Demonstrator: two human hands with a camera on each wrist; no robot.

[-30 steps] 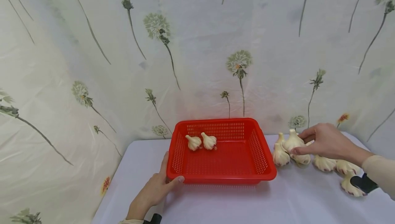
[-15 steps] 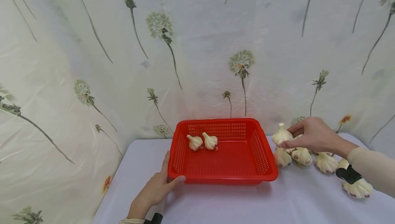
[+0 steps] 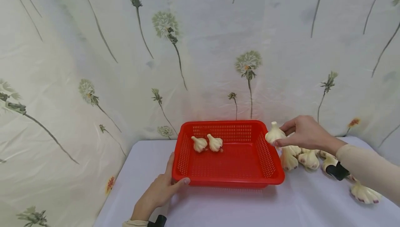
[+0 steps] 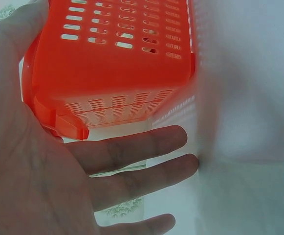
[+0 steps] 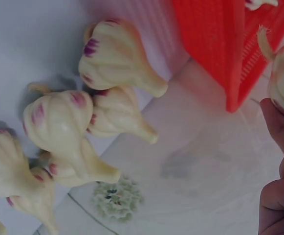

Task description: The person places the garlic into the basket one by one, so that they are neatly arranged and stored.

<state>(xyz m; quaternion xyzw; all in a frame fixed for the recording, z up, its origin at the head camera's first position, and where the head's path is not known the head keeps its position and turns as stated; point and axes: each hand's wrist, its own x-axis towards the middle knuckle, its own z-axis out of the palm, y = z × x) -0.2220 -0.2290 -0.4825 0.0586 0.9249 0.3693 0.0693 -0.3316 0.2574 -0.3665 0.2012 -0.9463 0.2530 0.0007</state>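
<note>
Right hand pinches a garlic bulb (image 3: 275,135) at the basket's far right corner.
The right hand (image 3: 306,133) holds the bulb between thumb and fingers, its stem up; the left hand (image 3: 160,189) rests against the red basket's (image 3: 228,181) near left corner, thumb on the rim, other fingers spread. Two bulbs (image 3: 215,143) lie inside at far left; more garlic (image 3: 309,160) lies to the right on the white table (image 3: 225,208), before a dandelion-print cloth (image 3: 206,63).

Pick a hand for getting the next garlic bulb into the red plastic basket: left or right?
Right, most likely: the right hand pinches a garlic bulb near the right side of the red plastic basket. The left hand touches the basket's other side and holds no bulb.
</note>
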